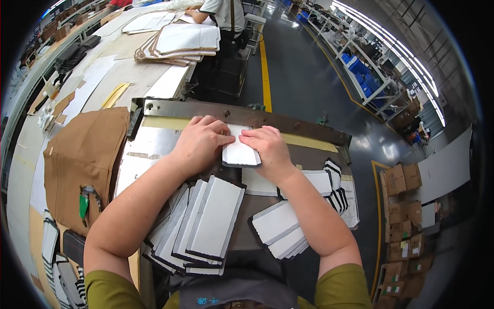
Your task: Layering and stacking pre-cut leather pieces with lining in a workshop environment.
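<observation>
A small white rectangular panel (240,152) with a dark edge lies on the work surface under a long metal bar (190,114). My left hand (203,138) grips its left side, fingers bent toward the bar and thumb across the top. From the right, my right hand (266,147) holds the same panel, its thumb nearly meeting the left one. The far end of the panel is partly hidden by the fingers. Nearer to me, a fanned stack of white dark-edged panels (216,216) lies by my left forearm. Another such stack (278,226) sits beneath my right forearm.
A brown sheet (85,154) covers the left, with a green-handled tool (84,205) on it. More striped-edge panels (67,280) are at lower left. Beyond the bar, large white pieces (188,38) are piled near another person (224,15). Cardboard boxes (404,216) stand at right.
</observation>
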Action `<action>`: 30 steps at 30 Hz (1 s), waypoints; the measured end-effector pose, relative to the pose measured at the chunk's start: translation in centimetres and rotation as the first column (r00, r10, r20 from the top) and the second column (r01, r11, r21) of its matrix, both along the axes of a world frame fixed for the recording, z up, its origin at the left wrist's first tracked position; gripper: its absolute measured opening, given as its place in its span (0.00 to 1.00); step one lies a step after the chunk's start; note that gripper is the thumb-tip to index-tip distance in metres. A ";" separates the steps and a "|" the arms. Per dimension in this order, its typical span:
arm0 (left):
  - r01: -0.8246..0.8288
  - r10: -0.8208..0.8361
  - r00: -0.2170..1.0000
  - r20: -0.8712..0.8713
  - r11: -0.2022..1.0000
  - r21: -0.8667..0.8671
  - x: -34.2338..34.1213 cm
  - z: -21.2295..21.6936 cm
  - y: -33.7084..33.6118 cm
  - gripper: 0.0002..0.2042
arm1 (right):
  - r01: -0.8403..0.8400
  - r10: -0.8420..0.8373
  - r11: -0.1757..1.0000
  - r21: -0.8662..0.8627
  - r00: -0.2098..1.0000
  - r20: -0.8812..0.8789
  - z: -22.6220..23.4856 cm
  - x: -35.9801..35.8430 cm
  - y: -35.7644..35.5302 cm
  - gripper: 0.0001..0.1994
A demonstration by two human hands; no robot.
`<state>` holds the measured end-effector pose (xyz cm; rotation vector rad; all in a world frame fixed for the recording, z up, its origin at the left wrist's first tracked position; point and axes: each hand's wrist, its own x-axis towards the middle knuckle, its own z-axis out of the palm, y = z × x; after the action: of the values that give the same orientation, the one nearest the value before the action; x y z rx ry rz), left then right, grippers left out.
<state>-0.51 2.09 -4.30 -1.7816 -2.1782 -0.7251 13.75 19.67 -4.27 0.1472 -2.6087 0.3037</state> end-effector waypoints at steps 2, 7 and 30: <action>0.023 -0.023 1.000 0.020 1.000 0.015 0.0 -0.4 0.2 0.12 | -0.025 0.025 1.000 -0.006 0.999 -0.027 0.2 -0.3 -0.1 0.18; 0.069 -0.066 0.994 0.087 0.997 -0.029 -0.2 0.2 0.1 0.14 | -0.031 0.037 0.991 -0.131 0.999 0.037 -0.1 0.0 0.5 0.20; -0.252 -0.091 0.593 0.800 0.923 0.291 -0.7 0.8 1.0 0.26 | 0.104 -0.332 0.843 -0.527 0.872 -0.359 1.5 -0.3 1.2 0.10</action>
<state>-1.20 3.09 -3.53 -1.2210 -2.2991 -2.1085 13.42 20.85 -2.77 -0.2458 -1.9948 0.7490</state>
